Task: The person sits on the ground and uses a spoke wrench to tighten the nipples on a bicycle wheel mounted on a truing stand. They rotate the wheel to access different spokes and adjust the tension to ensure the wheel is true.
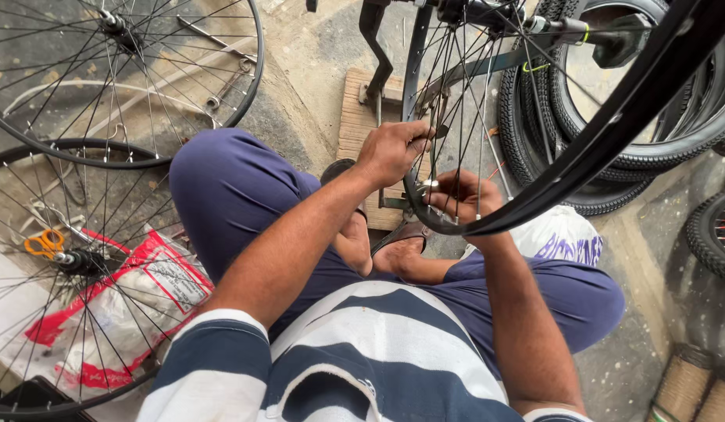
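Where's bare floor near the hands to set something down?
Bare concrete lies between the loose wheel at upper left and the wooden block. Another patch sits right of the knee, below the stacked tyres. Both hands, left and right, crowd the rim; wheels and a bag fill the left.

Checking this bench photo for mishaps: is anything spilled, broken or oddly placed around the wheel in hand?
Nothing stands out. Both hands, left and right, grip the black rim at its spokes; spare wheels and tyres lie around it.
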